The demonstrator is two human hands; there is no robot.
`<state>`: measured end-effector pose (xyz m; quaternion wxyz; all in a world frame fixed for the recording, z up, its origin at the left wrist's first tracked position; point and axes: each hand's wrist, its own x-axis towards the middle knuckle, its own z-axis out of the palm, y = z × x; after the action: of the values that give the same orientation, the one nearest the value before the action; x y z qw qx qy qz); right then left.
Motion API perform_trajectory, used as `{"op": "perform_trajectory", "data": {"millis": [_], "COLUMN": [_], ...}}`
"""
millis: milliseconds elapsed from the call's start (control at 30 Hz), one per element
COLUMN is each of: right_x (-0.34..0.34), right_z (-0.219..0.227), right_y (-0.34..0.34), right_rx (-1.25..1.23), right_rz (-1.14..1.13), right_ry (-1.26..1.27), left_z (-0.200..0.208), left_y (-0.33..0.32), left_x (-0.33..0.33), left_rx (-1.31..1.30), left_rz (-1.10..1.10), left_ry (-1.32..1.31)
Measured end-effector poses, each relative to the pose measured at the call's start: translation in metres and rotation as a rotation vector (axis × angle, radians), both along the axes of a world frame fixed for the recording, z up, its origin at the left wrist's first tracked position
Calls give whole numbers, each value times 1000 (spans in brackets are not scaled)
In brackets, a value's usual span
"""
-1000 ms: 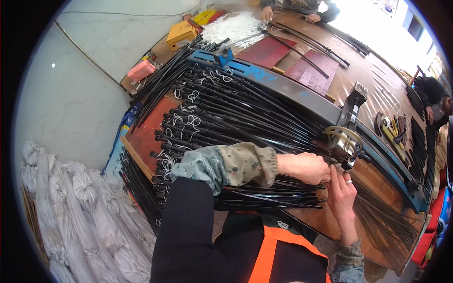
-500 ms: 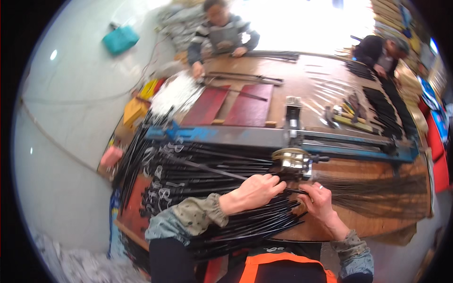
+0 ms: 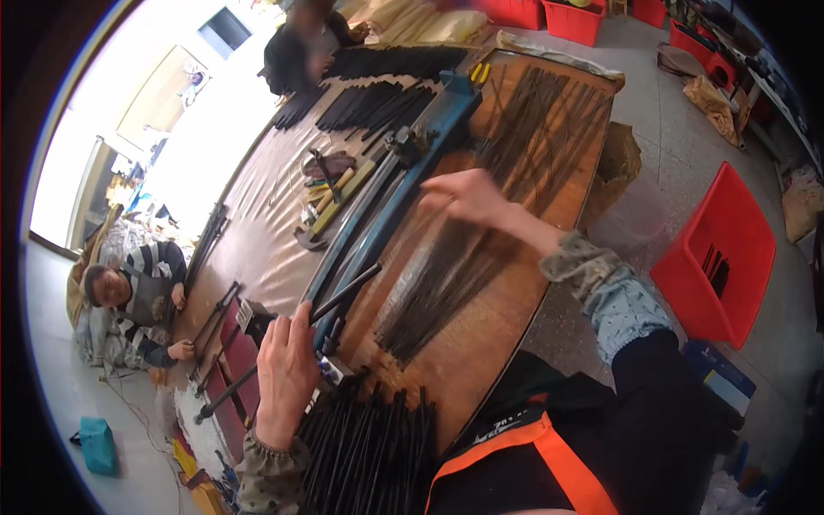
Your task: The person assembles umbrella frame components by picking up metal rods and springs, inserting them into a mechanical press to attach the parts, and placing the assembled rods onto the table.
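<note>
My left hand (image 3: 287,369) is closed round a long black tube (image 3: 348,293), which slants from lower left to upper right beside a long blue metal beam (image 3: 378,227). A metal device (image 3: 336,371) on the beam is partly hidden by that hand. My right hand (image 3: 470,197) is stretched out above a spread of long, thin, dark spring-like strands (image 3: 442,283), close to the beam. Its fingers are blurred, so I cannot make out anything in them. A dense bundle of black tubes (image 3: 369,455) lies near me, below my left hand.
Hand tools, among them a hammer (image 3: 311,240), lie beyond the beam, with rows of black tubes (image 3: 373,107) farther off. Yellow-handled pliers (image 3: 481,75) rest at the beam's far end. Two people work across the table (image 3: 506,330). A red bin (image 3: 721,257) stands at right.
My view has swung to the right. My right hand has left the tube and moved out over the thin strands. My left hand still holds the tube, now raised off the bundle.
</note>
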<state>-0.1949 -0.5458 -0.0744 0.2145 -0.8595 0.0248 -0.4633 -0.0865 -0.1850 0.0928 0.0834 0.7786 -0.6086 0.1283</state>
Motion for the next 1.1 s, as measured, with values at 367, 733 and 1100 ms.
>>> {"op": "perform_trajectory", "data": {"millis": [367, 733, 1100], "right_x": [-9, 43, 37], "right_z": [18, -11, 19], "right_y": [23, 61, 128], "right_rx": [-82, -15, -3], "right_rz": [101, 247, 483], "right_ry": [-129, 54, 75], "left_z": [-36, -46, -35], "left_y": [-5, 22, 101], "left_x": [18, 28, 28], "left_rx": [76, 137, -13], "left_rz": [69, 187, 322], "left_ry": [234, 91, -7]}}
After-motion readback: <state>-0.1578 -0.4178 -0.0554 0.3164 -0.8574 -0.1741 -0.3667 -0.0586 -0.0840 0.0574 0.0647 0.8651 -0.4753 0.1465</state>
